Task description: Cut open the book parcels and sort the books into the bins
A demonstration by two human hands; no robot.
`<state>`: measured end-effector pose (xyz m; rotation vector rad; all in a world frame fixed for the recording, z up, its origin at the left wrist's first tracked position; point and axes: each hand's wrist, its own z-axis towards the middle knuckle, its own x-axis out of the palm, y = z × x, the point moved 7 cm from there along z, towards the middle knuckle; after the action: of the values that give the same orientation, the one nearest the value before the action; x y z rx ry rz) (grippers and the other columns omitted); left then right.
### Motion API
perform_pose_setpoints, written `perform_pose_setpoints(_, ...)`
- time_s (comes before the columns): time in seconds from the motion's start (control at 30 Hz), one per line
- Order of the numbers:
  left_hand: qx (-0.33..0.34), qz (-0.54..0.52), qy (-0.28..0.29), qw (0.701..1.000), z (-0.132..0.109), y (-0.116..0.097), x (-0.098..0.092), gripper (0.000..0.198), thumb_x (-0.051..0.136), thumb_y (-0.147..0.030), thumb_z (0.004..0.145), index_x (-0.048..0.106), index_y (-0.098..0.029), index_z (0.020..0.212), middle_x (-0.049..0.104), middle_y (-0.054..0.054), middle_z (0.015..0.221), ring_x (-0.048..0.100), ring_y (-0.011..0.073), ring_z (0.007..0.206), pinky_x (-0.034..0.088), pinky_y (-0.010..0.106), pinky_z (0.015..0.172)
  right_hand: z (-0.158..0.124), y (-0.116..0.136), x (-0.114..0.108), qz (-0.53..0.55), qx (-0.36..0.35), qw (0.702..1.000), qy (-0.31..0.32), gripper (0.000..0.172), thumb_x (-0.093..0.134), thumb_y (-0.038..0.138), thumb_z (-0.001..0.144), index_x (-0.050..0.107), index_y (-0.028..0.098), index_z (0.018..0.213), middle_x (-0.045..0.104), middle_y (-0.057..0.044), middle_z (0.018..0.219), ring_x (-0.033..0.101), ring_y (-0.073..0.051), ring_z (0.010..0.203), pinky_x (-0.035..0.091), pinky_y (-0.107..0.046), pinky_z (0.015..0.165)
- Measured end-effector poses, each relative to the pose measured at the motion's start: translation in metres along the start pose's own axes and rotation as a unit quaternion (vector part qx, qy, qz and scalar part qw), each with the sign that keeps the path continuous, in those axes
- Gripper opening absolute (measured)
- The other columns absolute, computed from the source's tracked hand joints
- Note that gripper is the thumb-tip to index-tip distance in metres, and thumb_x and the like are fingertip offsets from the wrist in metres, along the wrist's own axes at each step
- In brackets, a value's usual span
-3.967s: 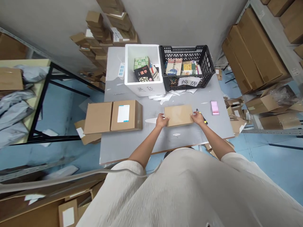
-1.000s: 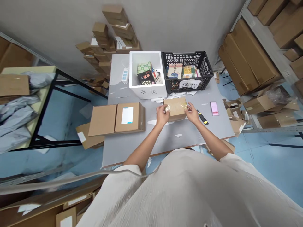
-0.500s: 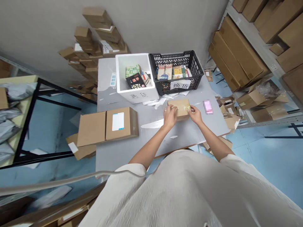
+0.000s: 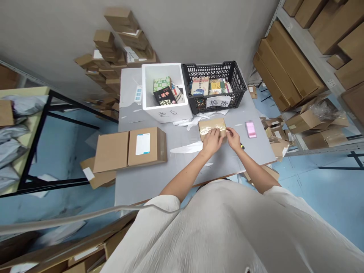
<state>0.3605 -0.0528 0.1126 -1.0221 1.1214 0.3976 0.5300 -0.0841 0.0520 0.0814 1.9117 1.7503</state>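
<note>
A small cardboard box (image 4: pixel 214 123) with shiny clear tape across its top lies on the grey table in front of me. My left hand (image 4: pixel 212 141) rests on the near part of the box top, its fingers stretched over the tape. At the box's right edge, my right hand (image 4: pixel 233 139) has its fingertips drawn together against the corner. Whether they grip cardboard or a bit of tape is too small to tell. Beside my right wrist lies a small black and yellow object (image 4: pixel 242 146), partly hidden by the arm.
Behind the box stand a white foam box (image 4: pixel 167 114) and a black plastic crate (image 4: pixel 196 106), both holding books. Two larger cartons (image 4: pixel 112 151) sit at the left. A pixelated pink item (image 4: pixel 250 129) and a white paper strip (image 4: pixel 186 148) lie on the table (image 4: pixel 142 185).
My left hand has moved right, from the box's left side onto its top. The box has turned slightly, and the black and yellow object now shows beside my right wrist.
</note>
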Motion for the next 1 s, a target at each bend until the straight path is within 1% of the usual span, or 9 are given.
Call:
perform_pose_setpoints(0.1, -0.069, 0.033, -0.012, 0.997, -0.004, 0.011, -0.01, 0.063, 0.063, -0.055, 0.109, 0.059, -0.019, 0.161, 0.065, 0.023, 0.155, 0.059, 0.0442, 0.144, 0.053, 0.055, 0.119, -0.001, 0.001, 0.014, -0.004, -0.019, 0.999, 0.04, 0.068, 0.052, 0.079, 0.104, 0.079, 0.024, 0.133, 0.081, -0.014, 0.143, 0.074, -0.031, 0.131, 0.056, -0.047, 0.121)
perform_pose_setpoints(0.17, -0.105, 0.027, -0.03, 0.994, -0.006, 0.024, -0.017, 0.068, 0.069, -0.06, 0.105, 0.059, -0.02, 0.159, 0.064, 0.023, 0.152, 0.057, 0.0467, 0.143, 0.053, 0.056, 0.118, -0.001, -0.006, 0.02, -0.023, 0.001, 0.999, 0.044, 0.068, 0.052, 0.08, 0.103, 0.078, 0.023, 0.132, 0.08, -0.016, 0.143, 0.072, -0.031, 0.132, 0.055, -0.047, 0.121)
perform_pose_setpoints(0.3, -0.137, -0.029, -0.081, 0.987, -0.014, 0.061, -0.031, 0.069, 0.078, -0.05, 0.098, 0.06, -0.019, 0.156, 0.063, 0.024, 0.147, 0.06, 0.0493, 0.138, 0.053, 0.058, 0.116, -0.004, -0.03, 0.029, -0.077, 0.091, 0.993, 0.018, 0.058, 0.061, 0.071, 0.097, 0.076, 0.022, 0.123, 0.077, -0.018, 0.139, 0.07, -0.032, 0.128, 0.053, -0.053, 0.124)
perform_pose_setpoints(0.43, -0.183, -0.06, -0.09, 0.977, -0.033, 0.101, -0.042, 0.07, 0.072, -0.042, 0.099, 0.054, -0.021, 0.163, 0.06, 0.022, 0.15, 0.068, 0.0462, 0.132, 0.055, 0.056, 0.114, -0.008, -0.041, 0.043, -0.1, 0.14, 0.985, 0.033, 0.041, 0.068, 0.063, 0.091, 0.07, 0.026, 0.106, 0.078, -0.014, 0.126, 0.067, -0.034, 0.129, 0.05, -0.056, 0.125)
perform_pose_setpoints(0.57, -0.22, -0.079, -0.086, 0.969, -0.054, 0.136, -0.048, 0.068, 0.063, -0.037, 0.102, 0.051, -0.02, 0.167, 0.063, 0.022, 0.15, 0.069, 0.0449, 0.132, 0.056, 0.056, 0.113, -0.011, -0.035, 0.065, -0.072, 0.147, 0.984, 0.076, 0.035, 0.069, 0.062, 0.092, 0.062, 0.029, 0.099, 0.079, -0.008, 0.108, 0.071, -0.031, 0.115, 0.056, -0.047, 0.113)
perform_pose_setpoints(0.67, -0.235, -0.09, -0.103, 0.962, -0.07, 0.162, -0.052, 0.068, 0.059, -0.032, 0.102, 0.051, -0.019, 0.169, 0.068, 0.023, 0.15, 0.068, 0.0445, 0.138, 0.054, 0.057, 0.118, -0.012, -0.021, 0.081, -0.058, 0.132, 0.986, 0.084, 0.034, 0.069, 0.06, 0.091, 0.06, 0.029, 0.099, 0.08, -0.009, 0.114, 0.072, -0.03, 0.115, 0.057, -0.046, 0.112)
perform_pose_setpoints(0.83, -0.274, -0.149, -0.095, 0.945, -0.095, 0.198, -0.04, 0.075, 0.059, -0.029, 0.1, 0.046, -0.019, 0.173, 0.079, 0.02, 0.14, 0.076, 0.0417, 0.128, 0.057, 0.055, 0.113, -0.016, -0.001, 0.09, -0.074, 0.113, 0.988, 0.077, 0.032, 0.069, 0.052, 0.087, 0.062, 0.028, 0.106, 0.08, -0.009, 0.122, 0.074, -0.031, 0.118, 0.057, -0.047, 0.114)
perform_pose_setpoints(0.9, -0.276, -0.177, -0.074, 0.942, -0.099, 0.2, -0.027, 0.076, 0.059, -0.03, 0.101, 0.044, -0.021, 0.175, 0.08, 0.02, 0.138, 0.078, 0.0416, 0.122, 0.059, 0.054, 0.107, -0.018, 0.004, 0.081, -0.099, 0.105, 0.987, 0.069, 0.031, 0.068, 0.049, 0.085, 0.065, 0.028, 0.108, 0.081, -0.009, 0.122, 0.073, -0.032, 0.119, 0.057, -0.047, 0.112)
perform_pose_setpoints(1.0, -0.261, -0.2, -0.052, 0.943, -0.098, 0.188, -0.008, 0.076, 0.057, -0.029, 0.101, 0.042, -0.023, 0.176, 0.08, 0.019, 0.141, 0.079, 0.0413, 0.123, 0.06, 0.055, 0.106, -0.019, 0.003, 0.06, -0.136, 0.103, 0.984, 0.053, 0.03, 0.067, 0.048, 0.085, 0.067, 0.029, 0.108, 0.082, -0.009, 0.12, 0.073, -0.033, 0.119, 0.058, -0.048, 0.111)
